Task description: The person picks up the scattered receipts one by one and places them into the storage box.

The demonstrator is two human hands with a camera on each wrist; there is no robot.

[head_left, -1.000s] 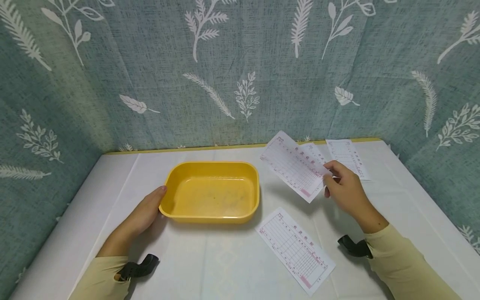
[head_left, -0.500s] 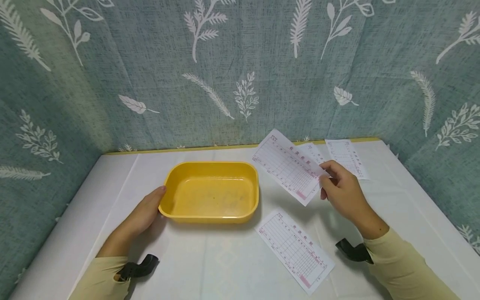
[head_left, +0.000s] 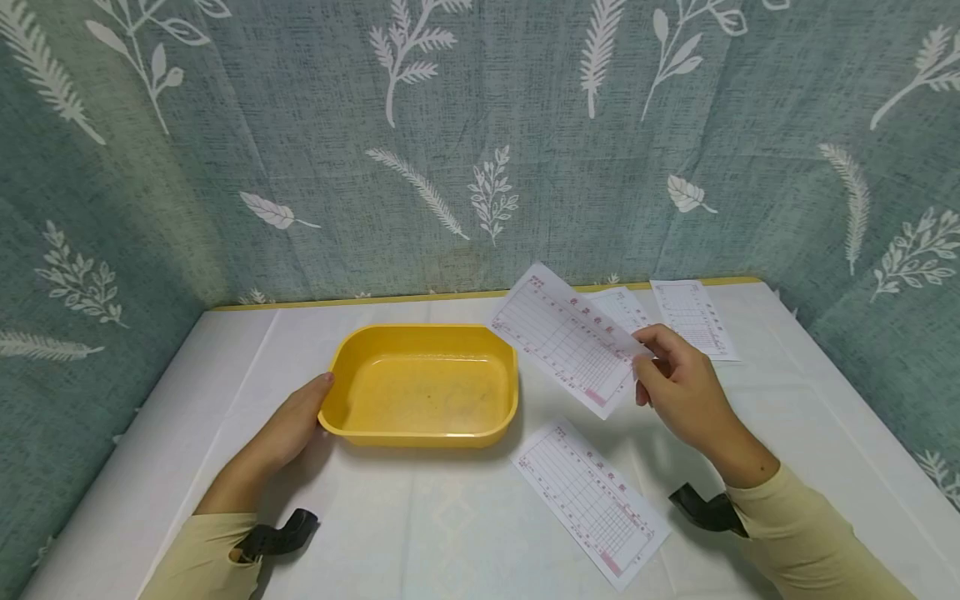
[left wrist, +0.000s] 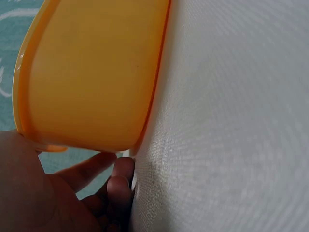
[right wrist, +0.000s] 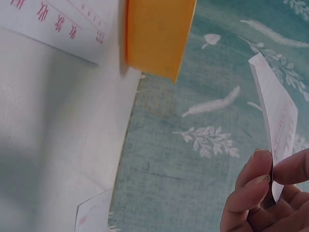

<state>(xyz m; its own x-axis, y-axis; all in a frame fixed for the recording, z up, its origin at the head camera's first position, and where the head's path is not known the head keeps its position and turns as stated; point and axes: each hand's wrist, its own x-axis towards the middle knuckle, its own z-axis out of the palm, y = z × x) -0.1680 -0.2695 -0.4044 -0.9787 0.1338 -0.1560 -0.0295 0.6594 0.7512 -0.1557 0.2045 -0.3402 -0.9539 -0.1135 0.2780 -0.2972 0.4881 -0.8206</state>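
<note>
A yellow plastic basin (head_left: 420, 396) stands on the white table. My left hand (head_left: 294, 423) holds its left end, the thumb at the rim; in the left wrist view the fingers are bent against the basin's outer wall (left wrist: 91, 82). Between thumb and fingers my right hand (head_left: 686, 387) pinches the corner of a receipt slip (head_left: 566, 342) with a red-printed grid. That slip is tilted above the table, its far corner overlapping the basin's right rim in the head view. The right wrist view shows the held slip (right wrist: 280, 116) nearly edge-on.
Another receipt (head_left: 592, 504) lies flat in front of the basin, to its right. Two more, a partly covered receipt (head_left: 621, 307) and a receipt at the back right (head_left: 693, 317), lie near the table's far edge. Patterned green cloth (head_left: 330, 167) hangs behind and at both sides.
My right hand has moved slightly left with the receipt, bringing it from beside the basin to over its right rim. The left hand and basin have stayed put.
</note>
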